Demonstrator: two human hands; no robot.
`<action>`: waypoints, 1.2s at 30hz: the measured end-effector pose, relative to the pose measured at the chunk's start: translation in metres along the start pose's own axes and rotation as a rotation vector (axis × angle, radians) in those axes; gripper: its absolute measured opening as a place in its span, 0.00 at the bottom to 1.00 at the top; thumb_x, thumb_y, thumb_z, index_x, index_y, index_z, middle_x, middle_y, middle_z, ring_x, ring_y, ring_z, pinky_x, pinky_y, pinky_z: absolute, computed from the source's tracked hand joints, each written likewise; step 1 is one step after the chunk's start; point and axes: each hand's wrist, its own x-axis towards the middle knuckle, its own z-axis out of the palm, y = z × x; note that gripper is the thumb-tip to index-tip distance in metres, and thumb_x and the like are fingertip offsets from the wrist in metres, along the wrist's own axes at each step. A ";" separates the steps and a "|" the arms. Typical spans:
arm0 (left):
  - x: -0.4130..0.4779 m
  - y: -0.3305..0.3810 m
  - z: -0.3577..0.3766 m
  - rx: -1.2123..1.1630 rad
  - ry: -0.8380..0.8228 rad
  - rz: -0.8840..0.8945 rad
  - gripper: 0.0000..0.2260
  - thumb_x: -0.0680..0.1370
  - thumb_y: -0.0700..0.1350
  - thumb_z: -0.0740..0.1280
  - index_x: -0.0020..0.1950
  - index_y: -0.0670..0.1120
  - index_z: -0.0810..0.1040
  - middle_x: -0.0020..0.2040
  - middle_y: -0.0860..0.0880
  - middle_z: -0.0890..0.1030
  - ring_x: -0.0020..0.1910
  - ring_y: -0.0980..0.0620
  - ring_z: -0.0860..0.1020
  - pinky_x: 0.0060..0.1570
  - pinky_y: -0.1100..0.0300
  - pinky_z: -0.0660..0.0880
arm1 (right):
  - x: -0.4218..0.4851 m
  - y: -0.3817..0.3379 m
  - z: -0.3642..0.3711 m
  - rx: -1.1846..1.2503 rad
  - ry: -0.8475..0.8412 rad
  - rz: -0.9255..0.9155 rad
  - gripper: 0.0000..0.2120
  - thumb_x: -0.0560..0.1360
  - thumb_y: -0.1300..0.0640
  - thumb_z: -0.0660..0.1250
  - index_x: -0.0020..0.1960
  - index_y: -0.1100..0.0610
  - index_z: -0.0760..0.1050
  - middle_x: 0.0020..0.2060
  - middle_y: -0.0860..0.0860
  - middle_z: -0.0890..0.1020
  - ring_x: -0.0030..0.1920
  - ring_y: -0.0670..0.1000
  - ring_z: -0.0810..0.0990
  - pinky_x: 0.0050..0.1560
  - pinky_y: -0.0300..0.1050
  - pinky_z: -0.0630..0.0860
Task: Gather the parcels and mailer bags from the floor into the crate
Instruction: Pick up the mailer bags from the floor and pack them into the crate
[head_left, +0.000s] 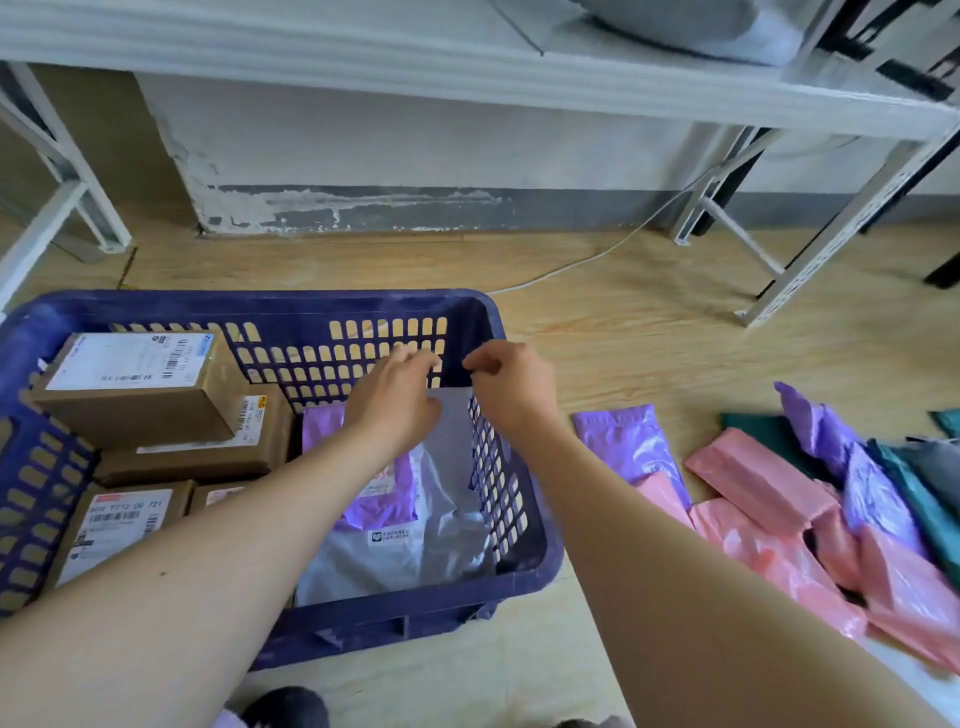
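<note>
The right hand (511, 387) pinches the top right corner of a grey mailer bag (453, 415) between thumb and bent fingers. The left hand (397, 402) lies over the bag's upper left edge with its fingers curled, but the back of the hand hides the contact, so I cannot tell whether it grips. The bag is plain matte grey and flat. It stands upright inside the crate (260, 302), against the right wall, right of the frame's centre.

The crate is dark blue plastic with slotted lattice walls and sits on the wooden floor (623, 338), filling the left and centre of the frame. Below the grey bag, two more mailers lie in its right half. One is a purple mailer (376, 499). The other is a pale grey-white mailer (358, 564) with a small printed sticker too fine to read.

Four cardboard boxes fill the crate's left half. The top box (140, 389) has a white shipping label with barcodes and rests on a second box (208, 454). A third box (122, 525) at the lower left has a label printed "T770 08 721". A small fourth box (218, 493) shows beside it.

At the right of the frame, loose mailers lie overlapping on the floor. Three are purple, the nearest purple one (628, 447) just beside the crate. At least four are pink mailers (756, 480). Three are dark green mailers (763, 431), and one is a grey one (935, 467).
</note>
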 end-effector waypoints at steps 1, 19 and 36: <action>0.000 0.006 -0.002 -0.013 0.021 0.011 0.21 0.75 0.42 0.63 0.68 0.50 0.68 0.67 0.50 0.69 0.63 0.47 0.71 0.47 0.56 0.69 | 0.000 0.002 -0.006 -0.009 0.024 0.005 0.16 0.72 0.66 0.59 0.53 0.56 0.81 0.52 0.51 0.83 0.53 0.53 0.79 0.47 0.37 0.69; -0.007 0.176 0.067 -0.127 -0.130 0.402 0.18 0.75 0.41 0.63 0.65 0.48 0.72 0.66 0.49 0.70 0.64 0.46 0.71 0.60 0.56 0.69 | -0.044 0.170 -0.123 -0.037 0.196 0.441 0.17 0.70 0.66 0.59 0.50 0.54 0.82 0.46 0.52 0.84 0.50 0.55 0.80 0.52 0.41 0.74; -0.048 0.174 0.209 -0.015 -0.535 0.331 0.29 0.74 0.40 0.63 0.74 0.49 0.60 0.70 0.49 0.62 0.69 0.48 0.64 0.63 0.55 0.68 | -0.110 0.310 -0.056 1.069 0.289 1.360 0.17 0.76 0.72 0.56 0.62 0.61 0.65 0.55 0.68 0.73 0.47 0.63 0.81 0.38 0.48 0.82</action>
